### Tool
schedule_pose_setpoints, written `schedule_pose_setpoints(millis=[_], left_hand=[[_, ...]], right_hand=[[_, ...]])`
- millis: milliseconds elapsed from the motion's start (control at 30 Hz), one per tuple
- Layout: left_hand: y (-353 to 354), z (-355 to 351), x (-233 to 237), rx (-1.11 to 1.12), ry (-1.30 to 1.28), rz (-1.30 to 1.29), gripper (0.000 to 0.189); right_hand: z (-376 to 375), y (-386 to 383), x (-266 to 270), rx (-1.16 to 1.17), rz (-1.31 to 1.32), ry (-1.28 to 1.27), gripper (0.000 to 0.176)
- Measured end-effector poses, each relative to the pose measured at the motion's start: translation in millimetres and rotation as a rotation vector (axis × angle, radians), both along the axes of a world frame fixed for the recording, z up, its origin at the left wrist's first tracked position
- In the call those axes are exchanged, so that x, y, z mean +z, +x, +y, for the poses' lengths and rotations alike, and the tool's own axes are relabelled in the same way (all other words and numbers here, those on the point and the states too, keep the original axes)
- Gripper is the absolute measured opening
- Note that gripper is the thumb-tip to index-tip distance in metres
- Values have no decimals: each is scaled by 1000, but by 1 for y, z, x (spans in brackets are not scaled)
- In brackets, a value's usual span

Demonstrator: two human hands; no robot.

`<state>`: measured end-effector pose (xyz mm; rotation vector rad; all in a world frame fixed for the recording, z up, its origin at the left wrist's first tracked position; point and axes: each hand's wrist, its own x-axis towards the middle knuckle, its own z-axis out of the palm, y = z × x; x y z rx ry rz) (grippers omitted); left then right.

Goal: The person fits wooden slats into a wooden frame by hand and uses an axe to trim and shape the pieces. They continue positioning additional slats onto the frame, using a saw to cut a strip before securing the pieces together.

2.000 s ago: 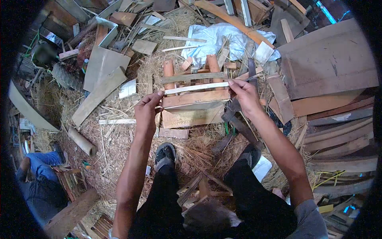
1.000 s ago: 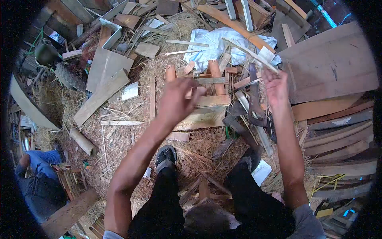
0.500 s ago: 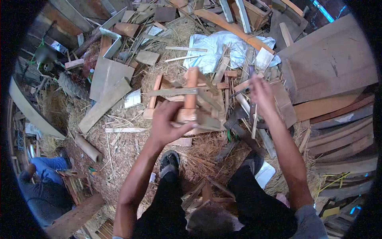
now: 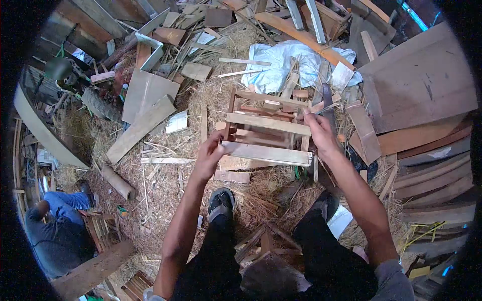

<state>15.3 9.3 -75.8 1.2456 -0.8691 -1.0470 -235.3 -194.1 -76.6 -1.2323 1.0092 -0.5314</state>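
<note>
A small wooden frame (image 4: 268,124), made of pale slats joined to redder end posts, is held up in front of me between both hands. My left hand (image 4: 208,153) grips its lower left corner, thumb lying against the end of the front slat. At the other end my right hand (image 4: 319,131) closes round the upper right corner. A thin, pointed thing sticks out past its fingers; I cannot make out its kind. Partly hidden beneath the frame is a flat board (image 4: 246,163).
Shavings and straw cover the floor around my feet. A white plastic sheet (image 4: 273,62) lies ahead, a large brown panel (image 4: 419,75) leans at right, and curved planks (image 4: 437,180) are stacked below it. At lower left another person (image 4: 57,233) sits beside a beam (image 4: 95,268).
The frame has turned so that its slats run left to right, facing me. My right hand has come down from the blurred position further ahead onto its right end.
</note>
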Motion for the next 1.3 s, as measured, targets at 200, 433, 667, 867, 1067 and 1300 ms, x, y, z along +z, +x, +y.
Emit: schedule_pose_setpoints(millis=[200,433,667,867,1067,1300], left_hand=[[-13,-11,-8,48,289,-36,45],[-20,-20,-4,127,302,-59,42],[-20,-7,-3,267,239,-385,50],[-59,-18,60,231,63,-381,35],[-55,-33,47,281,190,153,28],[-11,-36,42,442,191,-5,20]], right_hand=[[-5,10,-6,10,189,-261,44],[-41,-31,41,-261,-82,-259,23],[-31,-55,145,-346,-697,-235,29],[-6,0,87,-576,-901,277,33],[18,32,41,-484,-719,65,37],[10,8,25,-118,-123,-87,24]])
